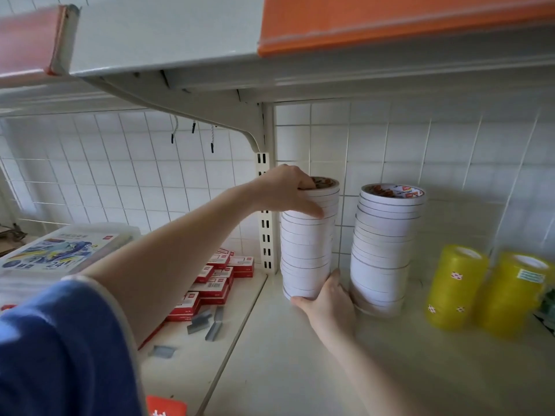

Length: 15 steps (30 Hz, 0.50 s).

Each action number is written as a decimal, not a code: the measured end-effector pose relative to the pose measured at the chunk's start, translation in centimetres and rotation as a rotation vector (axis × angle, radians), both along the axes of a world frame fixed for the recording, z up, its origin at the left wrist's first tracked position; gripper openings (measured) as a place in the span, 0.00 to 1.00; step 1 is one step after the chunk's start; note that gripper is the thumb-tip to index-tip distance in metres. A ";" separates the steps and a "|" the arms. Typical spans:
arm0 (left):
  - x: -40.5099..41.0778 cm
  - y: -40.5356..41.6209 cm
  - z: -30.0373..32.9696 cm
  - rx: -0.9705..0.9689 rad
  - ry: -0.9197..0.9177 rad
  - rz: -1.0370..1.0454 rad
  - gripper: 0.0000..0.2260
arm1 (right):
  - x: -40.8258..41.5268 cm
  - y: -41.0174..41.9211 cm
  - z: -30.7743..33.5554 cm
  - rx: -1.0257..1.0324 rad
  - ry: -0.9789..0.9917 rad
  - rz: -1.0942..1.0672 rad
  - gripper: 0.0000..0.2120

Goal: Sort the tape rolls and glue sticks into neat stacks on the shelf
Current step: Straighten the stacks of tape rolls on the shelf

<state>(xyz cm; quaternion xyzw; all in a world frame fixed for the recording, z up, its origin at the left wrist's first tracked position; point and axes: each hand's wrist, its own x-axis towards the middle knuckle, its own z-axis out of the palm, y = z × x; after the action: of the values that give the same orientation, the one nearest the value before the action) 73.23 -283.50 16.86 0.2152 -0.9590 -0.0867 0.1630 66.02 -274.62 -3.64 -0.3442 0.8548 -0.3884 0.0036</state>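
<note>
You are gripping the left stack of white tape rolls (309,238) with both hands — your left hand (288,190) curling over its top, your right hand (326,298) cupping its base. It is standing on the shelf (300,355) just beside a second white stack (384,247) — yellow rolls (456,286) standing further right.

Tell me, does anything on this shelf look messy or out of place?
Yes. Loose gray staple strips lie scattered on the shelf, outside the red staple boxes. The right white tape stack has rolls slightly offset, so its side looks uneven.
</note>
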 end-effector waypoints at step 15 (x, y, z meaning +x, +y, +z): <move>-1.2 -0.3 1.8 -0.082 -0.273 -0.054 0.17 | -0.2 -0.8 0.0 -0.049 -0.034 0.013 0.51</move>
<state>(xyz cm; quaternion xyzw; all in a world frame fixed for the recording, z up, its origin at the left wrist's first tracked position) 72.05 -283.85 18.68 0.1925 -0.9804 -0.0215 0.0372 65.85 -275.41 -3.60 -0.3432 0.8426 -0.4149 0.0124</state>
